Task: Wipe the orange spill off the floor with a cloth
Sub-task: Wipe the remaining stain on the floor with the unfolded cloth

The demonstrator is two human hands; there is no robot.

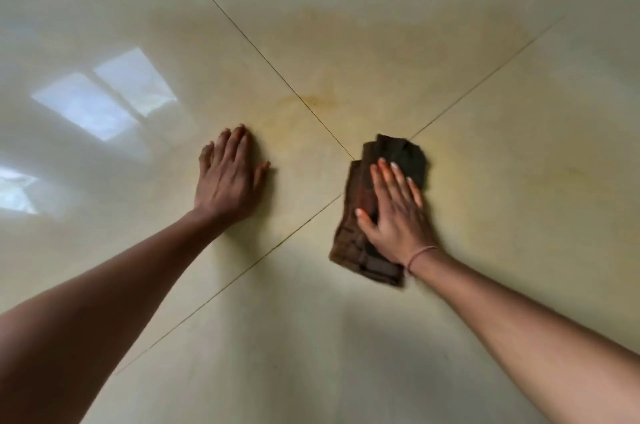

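Observation:
A thin orange film of spill [346, 53] spreads over the glossy cream floor tiles, with a darker streak [311, 99] near the grout line. A dark brown folded cloth [398, 155] lies on the floor where the tile joints cross. My right hand [394, 216] presses flat on the cloth with straight, spread fingers. My left hand [228, 178] rests flat on the bare tile to the left of the cloth, fingers straight, holding nothing.
Dark grout lines [242, 39] cross the floor in an X under the cloth. A bright window reflection [104, 98] shines on the tiles at the left. A thin band [420, 255] circles my right wrist.

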